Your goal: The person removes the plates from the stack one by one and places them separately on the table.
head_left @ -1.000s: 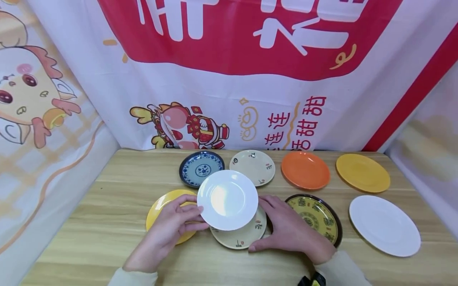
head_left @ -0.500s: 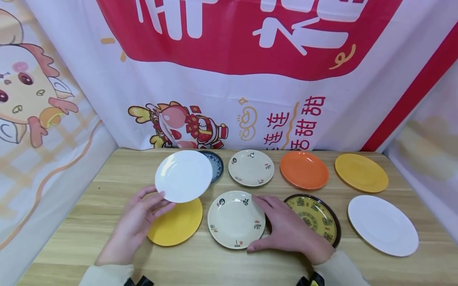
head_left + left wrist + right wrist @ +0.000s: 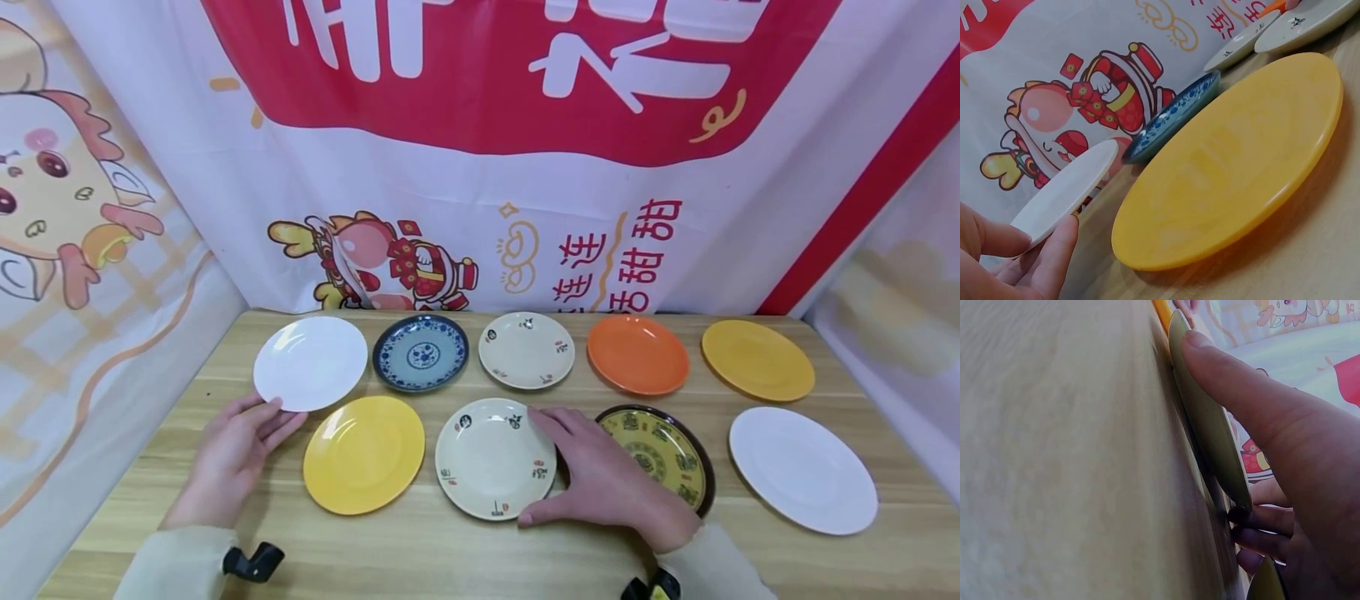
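Observation:
My left hand pinches the near rim of a white plate at the table's back left. In the left wrist view, the thumb lies above that plate's rim and the fingers below it. Near the middle, my right hand holds the right edge of a cream plate with small dark and red motifs. Its thumb and fingers are spread along the rim. From the right wrist, the cream plate appears edge-on, low over the wooden surface. A yellow plate lies between the two held plates.
Along the back lie a blue-patterned plate, another cream plate, an orange plate and a yellow plate. A brown-rimmed patterned plate, partly behind my right hand, and a white oval plate lie at right. Printed cloth walls enclose the table.
My left hand has carried the white plate leftward from above the cream plate, past the blue-patterned plate, to the back left. The right hand stays at the cream plate's edge.

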{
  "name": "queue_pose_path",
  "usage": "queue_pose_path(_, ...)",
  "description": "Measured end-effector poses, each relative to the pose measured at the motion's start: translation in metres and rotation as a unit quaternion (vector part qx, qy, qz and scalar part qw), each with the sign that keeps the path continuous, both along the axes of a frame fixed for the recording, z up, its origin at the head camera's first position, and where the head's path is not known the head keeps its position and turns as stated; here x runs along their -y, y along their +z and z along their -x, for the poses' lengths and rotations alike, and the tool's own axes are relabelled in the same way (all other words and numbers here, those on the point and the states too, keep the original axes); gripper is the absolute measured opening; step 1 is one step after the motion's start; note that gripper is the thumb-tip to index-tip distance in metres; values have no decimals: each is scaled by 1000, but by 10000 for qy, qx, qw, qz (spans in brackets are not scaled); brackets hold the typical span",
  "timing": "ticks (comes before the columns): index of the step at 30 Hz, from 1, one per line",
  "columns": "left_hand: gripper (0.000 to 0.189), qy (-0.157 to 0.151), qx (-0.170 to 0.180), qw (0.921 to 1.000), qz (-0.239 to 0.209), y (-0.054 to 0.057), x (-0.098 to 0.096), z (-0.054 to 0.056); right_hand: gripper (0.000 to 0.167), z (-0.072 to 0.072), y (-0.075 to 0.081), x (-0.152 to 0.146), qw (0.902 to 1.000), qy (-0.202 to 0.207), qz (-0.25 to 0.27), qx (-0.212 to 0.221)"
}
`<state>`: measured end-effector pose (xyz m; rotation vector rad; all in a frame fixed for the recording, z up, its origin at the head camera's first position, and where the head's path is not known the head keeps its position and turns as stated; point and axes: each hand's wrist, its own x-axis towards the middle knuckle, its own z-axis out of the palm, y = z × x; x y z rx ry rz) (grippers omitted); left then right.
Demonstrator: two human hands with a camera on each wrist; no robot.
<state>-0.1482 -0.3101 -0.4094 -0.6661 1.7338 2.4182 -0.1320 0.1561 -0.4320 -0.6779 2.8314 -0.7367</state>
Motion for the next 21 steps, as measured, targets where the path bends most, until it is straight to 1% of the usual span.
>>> queue_pose_path(4, 24, 282, 283, 9992, -58, -6, 5, 3, 137, 0, 0, 1, 10000, 13, 4, 42)
queue_pose_path(8, 25, 486, 407, 9979, -104, -9, 7, 2, 136, -1, 1, 1, 10000, 9, 4, 59)
queue_pose_path(12, 23, 484, 379, 9980, -149, -11, 9, 1, 136, -2, 2, 1, 10000, -2, 4, 65)
queue_pose_path(15, 20, 440, 361, 9983, -98, -11, 10, 1, 135, -2, 3, 0, 10000, -15, 7, 84)
queue_pose_path(17, 18, 441, 355, 9983, 145, -12, 11, 0, 135, -2, 3, 0, 10000, -21, 9, 97)
queue_pose_path(18, 17, 468, 358, 9975, 379, -12, 11, 0, 135, -2, 3, 0, 9999, -28, 11, 100)
queue_pose_path(19, 17, 501, 368, 9957, 679, -12, 10, 0, 135, -2, 3, 0, 9999, -33, 14, 96)
queue_pose_path(21, 18, 619, 443, 9881, 1340, -11, 9, 0, 135, -2, 3, 0, 10000, -27, 26, 85)
